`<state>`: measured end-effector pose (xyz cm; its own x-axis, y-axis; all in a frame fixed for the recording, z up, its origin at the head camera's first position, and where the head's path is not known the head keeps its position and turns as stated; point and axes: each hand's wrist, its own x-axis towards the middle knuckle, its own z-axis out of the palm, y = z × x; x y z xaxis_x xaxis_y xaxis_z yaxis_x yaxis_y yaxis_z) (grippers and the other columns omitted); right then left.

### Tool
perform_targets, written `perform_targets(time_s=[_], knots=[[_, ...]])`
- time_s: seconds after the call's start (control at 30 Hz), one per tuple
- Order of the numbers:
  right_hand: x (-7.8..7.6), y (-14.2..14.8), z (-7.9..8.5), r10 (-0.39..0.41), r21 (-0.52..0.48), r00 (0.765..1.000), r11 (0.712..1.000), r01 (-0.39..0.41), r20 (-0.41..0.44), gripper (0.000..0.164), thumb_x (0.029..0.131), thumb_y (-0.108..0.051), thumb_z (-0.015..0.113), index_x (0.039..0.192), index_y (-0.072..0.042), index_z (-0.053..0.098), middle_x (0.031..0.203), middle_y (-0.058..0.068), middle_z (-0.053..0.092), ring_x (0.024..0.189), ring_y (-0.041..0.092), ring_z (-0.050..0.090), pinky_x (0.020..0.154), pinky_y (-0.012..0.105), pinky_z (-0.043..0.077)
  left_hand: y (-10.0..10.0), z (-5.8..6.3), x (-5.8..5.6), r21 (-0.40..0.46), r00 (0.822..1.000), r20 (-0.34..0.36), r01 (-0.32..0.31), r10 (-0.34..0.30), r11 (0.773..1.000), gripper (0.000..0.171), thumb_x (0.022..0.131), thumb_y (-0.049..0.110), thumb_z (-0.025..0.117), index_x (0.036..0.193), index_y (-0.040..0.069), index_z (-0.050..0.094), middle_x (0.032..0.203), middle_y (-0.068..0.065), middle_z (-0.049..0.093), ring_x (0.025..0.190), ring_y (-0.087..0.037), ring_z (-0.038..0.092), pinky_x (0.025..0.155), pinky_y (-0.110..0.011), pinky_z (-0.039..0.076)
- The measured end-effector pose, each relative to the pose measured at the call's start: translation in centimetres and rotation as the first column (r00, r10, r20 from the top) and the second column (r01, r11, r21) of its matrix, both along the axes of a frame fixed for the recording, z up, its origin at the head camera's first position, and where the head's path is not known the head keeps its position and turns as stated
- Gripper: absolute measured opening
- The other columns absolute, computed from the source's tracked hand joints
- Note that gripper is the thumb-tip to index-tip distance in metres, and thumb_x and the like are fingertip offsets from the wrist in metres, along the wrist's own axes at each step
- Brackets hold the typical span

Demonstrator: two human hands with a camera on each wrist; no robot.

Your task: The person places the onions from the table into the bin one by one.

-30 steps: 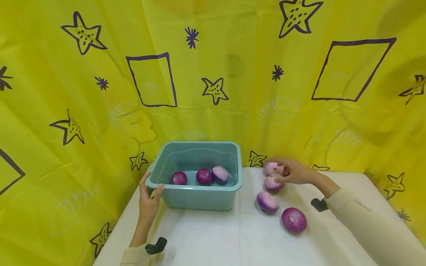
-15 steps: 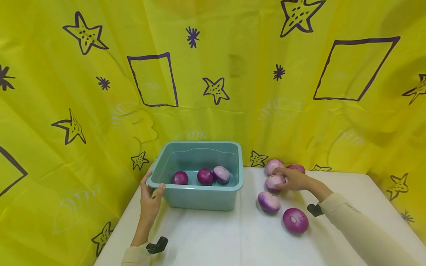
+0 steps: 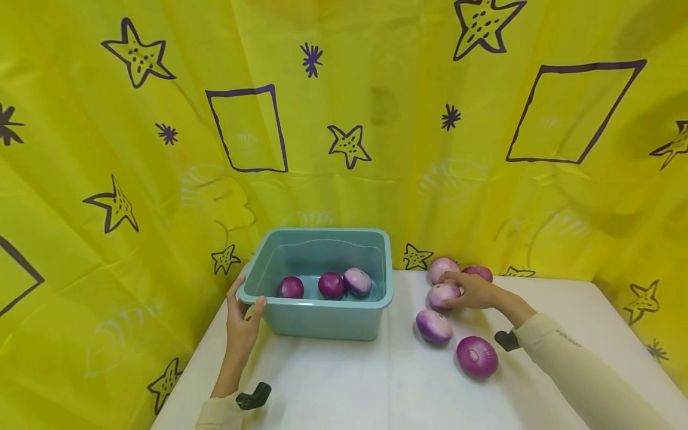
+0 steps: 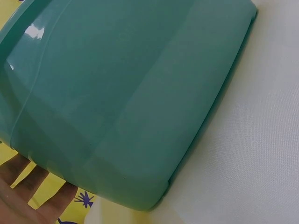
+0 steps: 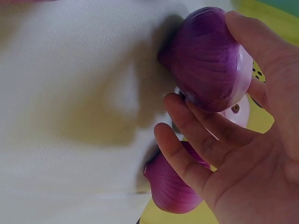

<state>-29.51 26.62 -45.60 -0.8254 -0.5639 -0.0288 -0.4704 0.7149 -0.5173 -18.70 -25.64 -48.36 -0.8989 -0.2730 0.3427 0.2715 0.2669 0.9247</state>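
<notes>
My right hand [image 3: 475, 291] pinches a purple-and-white onion [image 3: 442, 295] between thumb and fingers on the white table. In the right wrist view the thumb presses one side of this onion [image 5: 205, 60] and fingers reach round the other. Right behind it lies a pale onion [image 3: 443, 270], and a darker red onion [image 3: 477, 272] sits past the knuckles. At the front left corner of a teal plastic bin [image 3: 322, 319], my left hand [image 3: 243, 325] holds on, thumb at the front rim, fingers along the side wall. Inside the bin are 3 onions [image 3: 331, 286].
Nearer on the table lie a two-toned onion [image 3: 434, 326] and a deep purple onion [image 3: 477, 356]. A yellow curtain [image 3: 387, 197] with drawn stars hangs behind and at both sides. The white tabletop [image 3: 344, 382] stretches in front of the bin.
My right hand has drawn slightly back and settled round the purple-and-white onion; the red onion behind it shows more now. The left hand stays at the bin's corner.
</notes>
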Motion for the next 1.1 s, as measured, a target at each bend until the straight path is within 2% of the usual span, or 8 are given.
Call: perform_targets(time_s=[0.27,0.37,0.47,0.57,0.67,0.77,0.93,1.1], knots=[[0.0,0.0,0.0,0.007,0.002,1.000,1.000,-0.007,-0.006,0.051,0.089,-0.038,0.080,0.127,-0.010,0.062,0.106,0.004,0.066,0.092,0.022,0.058,0.088,0.046,0.051,0.0,0.2,0.1,0.005,1.000,-0.022,0.011,-0.011,1.000,0.070,0.102,0.014,0.061,0.160,0.021,0.024,0.160,-0.016,0.033,0.145,-0.049,0.034,0.108,-0.073,0.034],[-0.1,-0.1,0.3,0.014,0.009,1.000,1.000,-0.014,-0.003,0.051,0.088,-0.036,0.081,0.128,-0.010,0.062,0.108,0.004,0.067,0.095,0.022,0.059,0.092,0.049,0.051,0.0,0.3,0.2,0.004,1.000,-0.021,0.016,-0.016,1.000,0.071,0.101,0.014,0.061,0.161,0.020,0.022,0.161,-0.017,0.032,0.145,-0.050,0.034,0.108,-0.073,0.034],[-0.1,-0.2,1.0,0.046,0.025,0.998,0.999,-0.045,-0.034,0.051,0.086,-0.034,0.083,0.126,-0.010,0.063,0.108,0.004,0.067,0.096,0.022,0.059,0.093,0.049,0.050,0.1,0.3,0.3,0.003,1.000,-0.011,0.011,-0.011,1.000,0.071,0.101,0.015,0.061,0.161,0.020,0.022,0.161,-0.017,0.032,0.145,-0.050,0.033,0.109,-0.072,0.034],[0.0,-0.3,2.2,0.067,0.026,0.995,0.997,-0.066,-0.067,0.049,0.084,-0.033,0.086,0.123,-0.012,0.064,0.109,0.004,0.067,0.096,0.022,0.059,0.092,0.047,0.051,0.1,0.4,0.4,-0.003,1.000,0.006,0.002,-0.002,1.000,0.072,0.101,0.018,0.062,0.160,0.022,0.022,0.161,-0.017,0.031,0.146,-0.051,0.031,0.110,-0.072,0.033],[-0.1,-0.5,3.7,0.097,-0.021,0.989,0.995,-0.100,-0.109,0.048,0.083,-0.029,0.087,0.123,-0.012,0.066,0.115,0.006,0.068,0.099,0.023,0.059,0.091,0.046,0.052,0.1,0.5,0.5,-0.003,1.000,0.011,-0.001,0.001,1.000,0.071,0.101,0.019,0.062,0.160,0.023,0.022,0.161,-0.017,0.031,0.147,-0.050,0.030,0.110,-0.071,0.033],[-0.1,-0.8,5.5,0.095,-0.081,0.985,0.991,-0.107,-0.143,0.048,0.084,-0.025,0.086,0.125,-0.011,0.066,0.118,0.009,0.068,0.094,0.023,0.061,0.086,0.045,0.055,0.1,0.5,0.5,0.001,1.000,0.007,0.004,-0.004,1.000,0.072,0.101,0.018,0.062,0.160,0.022,0.021,0.161,-0.018,0.031,0.146,-0.051,0.031,0.109,-0.072,0.033],[-0.1,-0.9,8.4,0.011,-0.151,0.972,0.987,-0.048,-0.234,0.056,0.082,-0.020,0.088,0.130,-0.007,0.063,0.120,0.016,0.068,0.086,0.026,0.067,0.077,0.044,0.058,0.1,0.4,0.4,-0.002,1.000,-0.006,0.007,-0.007,1.000,0.073,0.100,0.015,0.062,0.161,0.018,0.020,0.161,-0.019,0.031,0.145,-0.053,0.032,0.108,-0.073,0.034],[-0.4,-1.1,10.0,-0.073,-0.234,0.939,0.972,-0.008,-0.337,0.063,0.079,-0.012,0.089,0.134,-0.003,0.060,0.127,0.020,0.065,0.090,0.033,0.069,0.074,0.047,0.061,0.0,0.2,0.2,-0.004,1.000,-0.009,0.010,-0.010,1.000,0.073,0.101,0.014,0.061,0.161,0.017,0.019,0.161,-0.020,0.031,0.144,-0.053,0.033,0.107,-0.074,0.034]])
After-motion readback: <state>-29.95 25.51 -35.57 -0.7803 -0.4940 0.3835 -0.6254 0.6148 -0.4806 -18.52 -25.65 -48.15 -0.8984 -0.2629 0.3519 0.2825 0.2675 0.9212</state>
